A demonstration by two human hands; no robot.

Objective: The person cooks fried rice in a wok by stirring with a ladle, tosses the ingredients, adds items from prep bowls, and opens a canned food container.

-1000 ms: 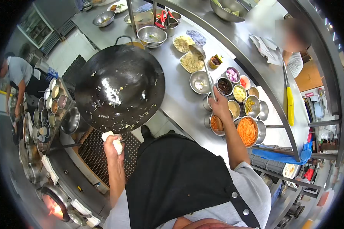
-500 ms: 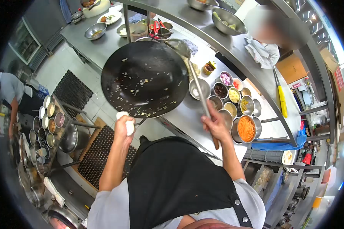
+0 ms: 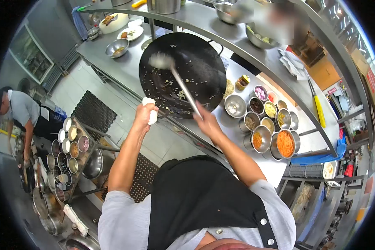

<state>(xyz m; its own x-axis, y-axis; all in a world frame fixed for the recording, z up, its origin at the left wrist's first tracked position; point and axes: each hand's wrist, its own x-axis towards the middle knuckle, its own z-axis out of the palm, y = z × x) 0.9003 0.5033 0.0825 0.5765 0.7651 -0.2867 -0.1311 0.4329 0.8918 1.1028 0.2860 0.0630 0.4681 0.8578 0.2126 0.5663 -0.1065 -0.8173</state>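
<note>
A large black wok [image 3: 202,62] is tilted towards me over the steel table, with small pale food scraps stuck across its inside. My left hand [image 3: 144,117] is closed around a folded white cloth [image 3: 153,116] at the wok's near handle, which is mostly hidden. In my right hand [image 3: 207,124] is the shaft of a long metal ladle [image 3: 181,83]. The ladle's head, smeared by motion, is inside the upper left part of the wok.
Right of the wok stand several metal bowls, one with shredded carrot [image 3: 285,143]. A steel shelf [image 3: 233,52] crosses behind. At left are a small bowl [image 3: 117,48], a white plate [image 3: 130,32] and a rack of ingredient cups [image 3: 73,133]. Another person [image 3: 23,112] bends at far left.
The ladle has gone from beside the wok's right edge to inside it, and my right hand has moved forward and left. The wok sits further right and higher in view, which has also shifted.
</note>
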